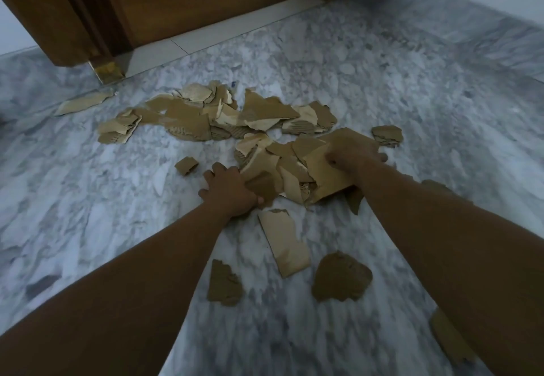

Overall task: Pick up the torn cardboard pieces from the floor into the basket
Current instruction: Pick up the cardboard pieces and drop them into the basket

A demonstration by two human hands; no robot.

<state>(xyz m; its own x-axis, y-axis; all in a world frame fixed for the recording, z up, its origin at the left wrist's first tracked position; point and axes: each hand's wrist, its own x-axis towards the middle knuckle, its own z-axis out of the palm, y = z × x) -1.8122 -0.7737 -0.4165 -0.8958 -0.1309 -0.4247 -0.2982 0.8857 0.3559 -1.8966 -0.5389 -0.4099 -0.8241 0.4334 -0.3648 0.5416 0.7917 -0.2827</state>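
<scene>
Near mid-floor, left hand point(232, 191) and right hand point(354, 155) are clenching torn brown cardboard pieces point(297, 169); squeezing inward should help lifting.

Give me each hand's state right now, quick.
Left hand: closed on a torn cardboard piece at the pile's near edge.
Right hand: closed on a larger cardboard piece, lifting its edge.

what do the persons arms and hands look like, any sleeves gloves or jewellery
Both arms are bare along all that shows, with no sleeve in view. The left hand and right hand wear no gloves. No watch, bracelet or ring is visible on the wrists or fingers, though the dim light and some blur could hide small items.
</scene>
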